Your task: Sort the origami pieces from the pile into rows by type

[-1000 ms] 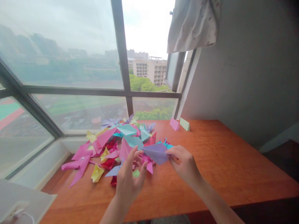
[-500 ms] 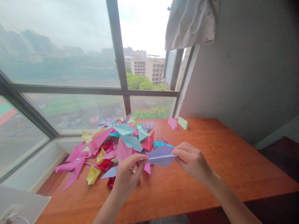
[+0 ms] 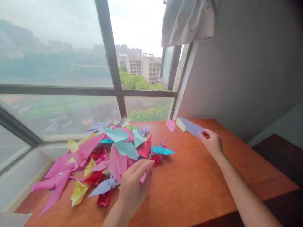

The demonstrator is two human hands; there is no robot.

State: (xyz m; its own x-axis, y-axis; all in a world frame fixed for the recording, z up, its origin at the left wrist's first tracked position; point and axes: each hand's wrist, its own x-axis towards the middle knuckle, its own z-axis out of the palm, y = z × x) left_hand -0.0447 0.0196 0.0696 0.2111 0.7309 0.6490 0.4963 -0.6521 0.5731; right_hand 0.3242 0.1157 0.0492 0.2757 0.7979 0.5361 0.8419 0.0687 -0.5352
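My right hand point(image 3: 211, 142) pinches a lavender paper plane point(image 3: 191, 126) by its near end, holding it above the right part of the table. The plane's far tip overlaps a small folded green paper point(image 3: 181, 125) in view; whether they touch I cannot tell. Beside that stands a folded pink paper point(image 3: 170, 125). My left hand point(image 3: 137, 181) is empty, its fingers loosely curved and a little apart, at the right front of a heap of folded papers. Near it lie a pale blue paper crane point(image 3: 104, 186), a pink paper plane point(image 3: 117, 162) and a dark red folded piece point(image 3: 104, 198).
The heap also holds a bright blue paper crane point(image 3: 162, 149), a magenta pinwheel point(image 3: 55, 181), a yellow folded piece point(image 3: 79, 192) and teal planes point(image 3: 117, 135). The brown wooden table point(image 3: 189, 189) meets a window point(image 3: 59, 91) behind and a grey wall point(image 3: 246, 69) to the right.
My left hand has let go of the lavender paper plane. My right hand has carried it right and away from me. The camera view has shifted slightly right.
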